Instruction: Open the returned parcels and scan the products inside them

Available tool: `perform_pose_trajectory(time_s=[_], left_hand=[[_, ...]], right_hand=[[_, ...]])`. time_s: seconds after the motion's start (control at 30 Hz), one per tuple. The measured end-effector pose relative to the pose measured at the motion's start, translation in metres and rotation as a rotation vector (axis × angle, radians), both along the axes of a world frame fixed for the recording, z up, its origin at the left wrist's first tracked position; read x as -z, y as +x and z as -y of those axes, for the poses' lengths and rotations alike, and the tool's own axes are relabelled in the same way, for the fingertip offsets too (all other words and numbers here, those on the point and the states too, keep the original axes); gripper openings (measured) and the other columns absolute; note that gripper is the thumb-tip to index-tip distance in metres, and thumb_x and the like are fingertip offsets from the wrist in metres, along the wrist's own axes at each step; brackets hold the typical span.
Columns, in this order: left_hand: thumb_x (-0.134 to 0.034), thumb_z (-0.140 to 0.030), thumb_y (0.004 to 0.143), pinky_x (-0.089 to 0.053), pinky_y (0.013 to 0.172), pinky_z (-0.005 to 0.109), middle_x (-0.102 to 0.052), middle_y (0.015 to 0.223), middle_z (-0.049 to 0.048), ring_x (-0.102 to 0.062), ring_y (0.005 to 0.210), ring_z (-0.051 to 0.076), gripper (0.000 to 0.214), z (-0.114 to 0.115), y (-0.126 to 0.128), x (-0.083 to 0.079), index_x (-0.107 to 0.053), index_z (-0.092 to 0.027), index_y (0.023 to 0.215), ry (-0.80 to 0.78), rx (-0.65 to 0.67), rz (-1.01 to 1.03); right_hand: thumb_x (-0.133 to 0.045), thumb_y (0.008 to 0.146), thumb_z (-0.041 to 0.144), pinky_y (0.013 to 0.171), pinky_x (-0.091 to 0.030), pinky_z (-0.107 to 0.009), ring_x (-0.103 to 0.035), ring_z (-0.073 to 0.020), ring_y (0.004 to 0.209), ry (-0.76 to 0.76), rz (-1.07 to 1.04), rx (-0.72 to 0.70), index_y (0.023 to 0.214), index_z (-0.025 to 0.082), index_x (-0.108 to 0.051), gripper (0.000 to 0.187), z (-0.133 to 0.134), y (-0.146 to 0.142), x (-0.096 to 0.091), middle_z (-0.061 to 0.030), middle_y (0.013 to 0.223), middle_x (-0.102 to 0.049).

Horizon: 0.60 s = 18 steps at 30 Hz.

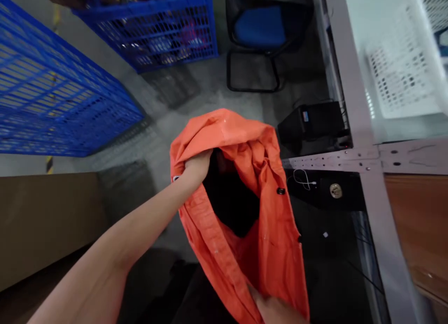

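Note:
An orange cloth item is held up in front of me, its mouth spread like a bag's and its inside dark. The frame does not settle whether it is a bag or a garment. A small black fitting sits on its right side. My left hand grips the far left part of the rim, with the fingers hidden under the folded cloth. At the bottom of the view, my right hand holds the near edge, partly covered by fabric and cut off by the frame.
Blue plastic crates stand at the left, one at the back filled with goods. A chair is beyond. On the right a metal rack carries a white basket. A cardboard box lies at lower left.

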<state>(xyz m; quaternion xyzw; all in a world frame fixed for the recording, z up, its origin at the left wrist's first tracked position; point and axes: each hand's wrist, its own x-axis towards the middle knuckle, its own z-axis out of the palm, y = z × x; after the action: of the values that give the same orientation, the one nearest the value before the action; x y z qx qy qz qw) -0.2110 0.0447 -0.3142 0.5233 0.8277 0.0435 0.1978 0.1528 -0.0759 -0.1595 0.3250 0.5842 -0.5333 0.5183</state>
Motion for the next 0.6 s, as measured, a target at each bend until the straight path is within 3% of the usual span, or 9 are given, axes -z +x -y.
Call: perform_pose_trajectory(time_s=[0.17,0.33,0.4,0.47,0.53,0.6], left_hand=[[-0.030,-0.001,0.096,-0.028,0.123,0.050,-0.053,0.148,0.0159,-0.046,0.141,0.030,0.055,0.007,-0.022,-0.069,-0.049,-0.013,0.146,0.002,0.069,-0.088],[-0.022,-0.001,0.096,-0.025,0.123,0.044,-0.052,0.147,0.0223,-0.043,0.143,0.030,0.054,0.007,-0.052,-0.103,-0.048,-0.001,0.143,-0.030,0.075,-0.166],[-0.024,-0.002,0.095,-0.023,0.124,0.043,-0.048,0.150,0.0219,-0.041,0.144,0.029,0.053,0.010,-0.068,-0.104,-0.048,-0.001,0.142,-0.043,0.066,-0.209],[-0.030,-0.005,0.095,-0.018,0.125,0.047,-0.043,0.155,0.0204,-0.035,0.147,0.029,0.052,0.016,-0.082,-0.093,-0.046,-0.004,0.145,-0.054,0.036,-0.269],[-0.037,-0.007,0.094,-0.013,0.125,0.053,-0.037,0.159,0.0197,-0.027,0.150,0.030,0.057,0.026,-0.092,-0.071,-0.040,-0.010,0.151,-0.088,-0.009,-0.310],[-0.038,-0.006,0.093,-0.018,0.122,0.055,-0.031,0.162,0.0206,-0.025,0.151,0.032,0.065,0.037,-0.097,-0.040,-0.031,-0.013,0.157,-0.151,-0.050,-0.299]], right_hand=[[-0.060,0.076,0.033,0.092,-0.053,-0.039,-0.070,-0.0328,0.109,0.125,0.009,0.060,0.160,0.035,-0.021,0.093,-0.011,-0.002,-0.026,-0.0104,0.121,-0.073],[-0.061,0.077,0.041,0.091,-0.053,-0.041,-0.070,-0.0347,0.107,0.206,0.033,0.065,0.159,0.030,-0.026,0.090,-0.022,0.004,-0.034,-0.0134,0.116,-0.074],[-0.060,0.079,0.047,0.091,-0.053,-0.041,-0.070,-0.0347,0.108,0.265,0.054,0.056,0.159,0.026,-0.027,0.090,-0.028,0.010,-0.036,-0.0156,0.115,-0.073],[-0.058,0.081,0.052,0.093,-0.052,-0.042,-0.068,-0.0356,0.112,0.350,0.106,0.022,0.159,0.018,-0.027,0.091,-0.037,0.013,-0.037,-0.0191,0.115,-0.072],[-0.057,0.084,0.051,0.092,-0.052,-0.044,-0.068,-0.0371,0.111,0.460,0.179,-0.033,0.160,0.011,-0.023,0.093,-0.049,0.008,-0.032,-0.0221,0.112,-0.072],[-0.059,0.086,0.047,0.087,-0.053,-0.045,-0.070,-0.0375,0.104,0.593,0.250,-0.098,0.160,0.007,-0.016,0.095,-0.063,-0.007,-0.016,-0.0246,0.113,-0.070]])
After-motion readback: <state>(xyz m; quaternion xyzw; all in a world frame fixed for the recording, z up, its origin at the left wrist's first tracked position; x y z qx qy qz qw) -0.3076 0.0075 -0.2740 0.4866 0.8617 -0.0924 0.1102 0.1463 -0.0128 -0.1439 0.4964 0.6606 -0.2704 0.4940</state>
